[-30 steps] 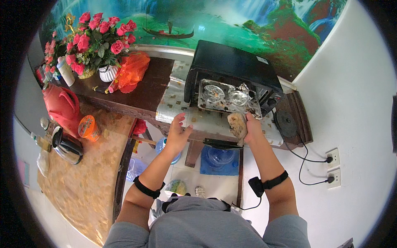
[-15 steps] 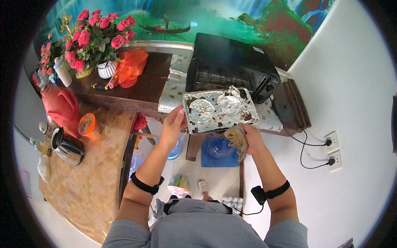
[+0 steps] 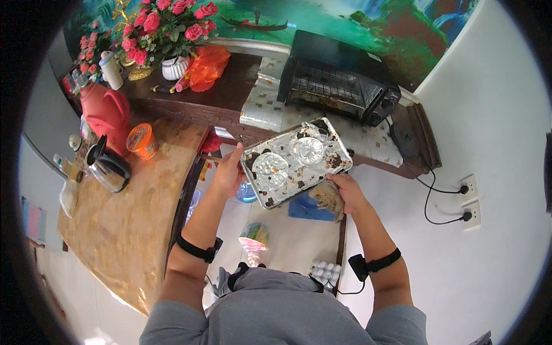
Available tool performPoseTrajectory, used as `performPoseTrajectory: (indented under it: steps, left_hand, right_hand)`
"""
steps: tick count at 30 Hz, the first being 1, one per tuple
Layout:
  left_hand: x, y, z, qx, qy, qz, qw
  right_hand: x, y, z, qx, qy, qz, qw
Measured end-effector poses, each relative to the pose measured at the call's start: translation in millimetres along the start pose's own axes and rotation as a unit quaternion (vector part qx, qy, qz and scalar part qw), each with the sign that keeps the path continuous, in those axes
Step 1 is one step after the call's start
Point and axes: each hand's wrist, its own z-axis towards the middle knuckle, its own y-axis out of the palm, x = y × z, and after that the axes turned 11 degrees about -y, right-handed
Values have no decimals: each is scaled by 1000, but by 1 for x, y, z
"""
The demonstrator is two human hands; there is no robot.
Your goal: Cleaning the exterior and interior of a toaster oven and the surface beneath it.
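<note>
Between my hands I carry a foil-lined baking tray [image 3: 290, 167], scorched with dark burnt bits, with two round foil dishes or foil hollows on it. My left hand [image 3: 230, 172] grips its left edge, thumb on top. At the lower right corner my right hand [image 3: 347, 192] holds the tray and a crumpled brown cloth [image 3: 328, 198], which hangs under the edge. The tray tilts, its right side farther from me. Behind it stands a black toaster oven [image 3: 339, 75] on the cabinet; a wire rack shows inside.
A wooden table [image 3: 144, 218] on the left bears a red jug [image 3: 106, 112], an orange tub [image 3: 142, 141] and a steel kettle [image 3: 109, 169]. Pink flowers in a white vase [image 3: 174, 68] and an orange bag [image 3: 210, 68] stand on the cabinet. Cords run to wall sockets [image 3: 470, 201].
The tray has moved back from the oven toward me and turned counterclockwise, both hands still on it. My view has swung left.
</note>
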Motion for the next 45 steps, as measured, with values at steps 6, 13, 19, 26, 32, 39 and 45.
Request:
performPoseTrajectory:
  steps: [6,13,19,26,32,39,45]
  left_hand:
    - [-41,-15,-39,-14,-72,149,986]
    - [-110,-27,-75,-28,-119,126,984]
    - [-142,-38,-99,-15,-86,90,992]
    - [-155,-52,-134,-13,-106,67,992]
    - [-166,-88,-164,-1,-153,186,971]
    - [-193,-137,-185,-18,-196,218,956]
    - [-204,-146,-199,-35,-209,213,954]
  right_hand:
    - [26,-25,-45,-42,40,-48,997]
    - [73,-59,-88,-36,15,-120,992]
    - [97,-55,-119,-3,-25,-134,991]
    - [116,-16,-156,64,-81,-410,906]
    - [114,27,-172,33,-118,-613,780]
    - [151,77,-167,-7,-96,-723,684]
    - [186,78,-186,43,-85,-731,676]
